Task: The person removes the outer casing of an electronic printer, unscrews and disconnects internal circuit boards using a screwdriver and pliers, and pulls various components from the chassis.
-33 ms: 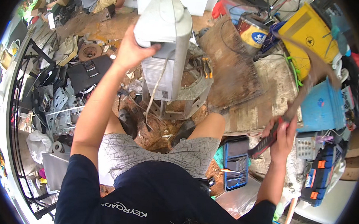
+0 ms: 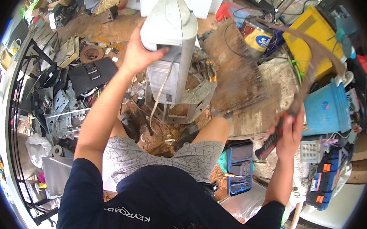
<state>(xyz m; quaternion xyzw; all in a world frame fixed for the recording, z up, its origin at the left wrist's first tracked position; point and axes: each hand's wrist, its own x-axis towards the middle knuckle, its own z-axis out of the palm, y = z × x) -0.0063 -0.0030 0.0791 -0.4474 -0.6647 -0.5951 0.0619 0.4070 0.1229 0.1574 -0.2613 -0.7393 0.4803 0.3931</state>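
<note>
A tall white and grey casing [image 2: 168, 26] with ribbed sides and a pale cable [image 2: 162, 88] stands upright on a metal frame [image 2: 199, 95] between my knees. My left hand [image 2: 141, 54] grips its left side near the top, thumb over a dark recess. Out to the right, my right hand [image 2: 288, 134] is wrapped round the black and red handle of a hand pick [image 2: 311, 64]. Its long curved head is raised, partly blurred by motion, and apart from the casing. Orange-handled pliers [image 2: 211, 71] lie on the frame's right part.
A wooden board [image 2: 235, 66] lies right of the frame. Beyond it are a can [image 2: 255, 38], a yellow container [image 2: 312, 41] and a blue bucket [image 2: 326, 109]. A tool case [image 2: 240, 165] lies by my right thigh. Scrap parts and a black rack [image 2: 14, 123] fill the left. Another person [image 2: 107, 2] sits far off.
The hand pick and my right hand have shifted very slightly. My left hand and the casing have moved a touch to the right in the picture, with both grips unchanged.
</note>
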